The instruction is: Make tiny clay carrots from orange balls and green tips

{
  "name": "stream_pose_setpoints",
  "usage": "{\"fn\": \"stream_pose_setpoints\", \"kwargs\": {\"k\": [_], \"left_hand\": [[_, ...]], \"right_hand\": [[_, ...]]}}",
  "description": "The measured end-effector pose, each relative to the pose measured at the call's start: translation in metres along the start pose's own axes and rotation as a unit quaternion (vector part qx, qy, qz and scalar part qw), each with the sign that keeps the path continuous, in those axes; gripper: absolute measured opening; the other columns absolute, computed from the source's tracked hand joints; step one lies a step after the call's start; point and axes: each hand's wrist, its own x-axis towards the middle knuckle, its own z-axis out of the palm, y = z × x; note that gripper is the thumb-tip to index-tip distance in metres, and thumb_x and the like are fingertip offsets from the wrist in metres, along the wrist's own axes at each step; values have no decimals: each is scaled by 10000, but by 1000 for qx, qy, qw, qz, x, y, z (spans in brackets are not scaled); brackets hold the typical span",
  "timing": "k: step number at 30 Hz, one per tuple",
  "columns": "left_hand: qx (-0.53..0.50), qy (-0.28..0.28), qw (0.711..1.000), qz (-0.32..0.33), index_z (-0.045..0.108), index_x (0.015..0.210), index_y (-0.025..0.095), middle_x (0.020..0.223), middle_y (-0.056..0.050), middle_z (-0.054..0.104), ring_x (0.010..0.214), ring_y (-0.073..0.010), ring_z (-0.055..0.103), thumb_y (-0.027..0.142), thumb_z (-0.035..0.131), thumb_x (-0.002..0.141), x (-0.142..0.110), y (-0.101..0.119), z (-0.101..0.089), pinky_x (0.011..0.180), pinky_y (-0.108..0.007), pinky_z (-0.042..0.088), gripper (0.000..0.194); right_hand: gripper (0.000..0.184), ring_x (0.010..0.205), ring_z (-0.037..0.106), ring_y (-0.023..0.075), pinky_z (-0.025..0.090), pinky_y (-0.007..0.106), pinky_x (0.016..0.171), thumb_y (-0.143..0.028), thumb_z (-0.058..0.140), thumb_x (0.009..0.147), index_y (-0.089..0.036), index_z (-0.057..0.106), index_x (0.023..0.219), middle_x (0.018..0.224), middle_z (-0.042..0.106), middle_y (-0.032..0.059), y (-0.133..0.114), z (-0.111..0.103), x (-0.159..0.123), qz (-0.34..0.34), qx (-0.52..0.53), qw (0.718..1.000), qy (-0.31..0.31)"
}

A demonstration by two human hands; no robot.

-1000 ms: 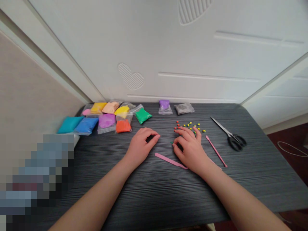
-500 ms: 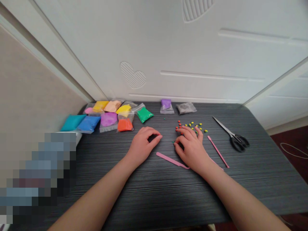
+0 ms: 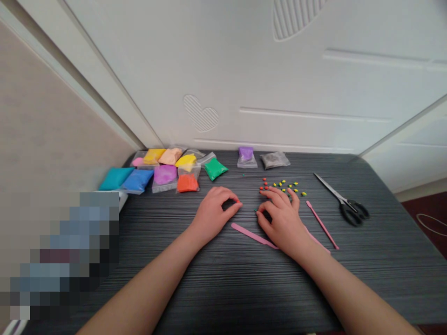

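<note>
Red bead (image 3: 239,201) in left hand (image 3: 211,211), green speck (image 3: 255,210) in right hand (image 3: 283,221): pinch both narrowly, lightly, to avoid squashing.

Open strip of table (image 3: 209,284) btwn forearms, running fwd btwn L hand (image 3: 213,209) & R hand (image 3: 284,221). Flat pink tool (image 3: 249,234) lies across it, R end out of sight at R hand. Tiny bits (image 3: 280,185) block a low pass just fwd of R hand. To R: pink stick (image 3: 321,224), then scissors (image 3: 342,200), w/ a bare lane btwn. Far L: bags (image 3: 165,174) crowd the back; white panel (image 3: 223,70) closes the far side.
</note>
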Motion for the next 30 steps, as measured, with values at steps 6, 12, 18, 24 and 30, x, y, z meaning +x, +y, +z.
{"fn": "stream_pose_setpoints", "kwargs": {"k": [6, 12, 18, 24, 30], "left_hand": [[4, -5, 1000, -4, 597, 786, 209, 842, -23, 586, 857, -165, 499, 331, 490, 780, 0, -1, 0, 799, -321, 385, 163], [5, -8, 1000, -7, 595, 790, 209, 848, -17, 586, 861, -162, 500, 340, 488, 781, 1, -1, 0, 804, -317, 381, 170], [8, -10, 1000, -7, 595, 792, 209, 857, -22, 586, 868, -165, 502, 340, 480, 786, 1, -2, 1, 810, -318, 381, 174], [10, -8, 1000, -7, 592, 792, 206, 854, -19, 589, 859, -164, 506, 342, 478, 788, 1, -3, 1, 799, -315, 384, 177], [10, -8, 1000, -9, 590, 795, 205, 856, -21, 593, 863, -165, 505, 334, 481, 789, 1, -3, 1, 800, -314, 386, 169]], "right_hand": [[76, 1172, 348, 213, 83, 481, 1012, -251, 517, 771, -217, 577, 740, 1140, 517, 33, 1, -3, -3, -8, 7, 1000, -12], [115, 1178, 340, 185, 50, 463, 1025, -241, 472, 803, -237, 587, 811, 1132, 522, 12, 9, -12, -6, -35, 16, 998, -42], [117, 1181, 334, 197, 38, 476, 1020, -315, 515, 789, -255, 606, 831, 1140, 519, 8, 12, -6, -4, -33, 14, 999, -34], [121, 1180, 336, 183, 14, 468, 1023, -302, 507, 796, -256, 612, 757, 1126, 533, -21, 7, -1, -2, -29, 8, 999, -24], [103, 1171, 347, 173, 19, 458, 1026, -282, 513, 787, -234, 590, 738, 1115, 540, -22, 5, -1, 0, -12, 16, 1000, -11]]}}
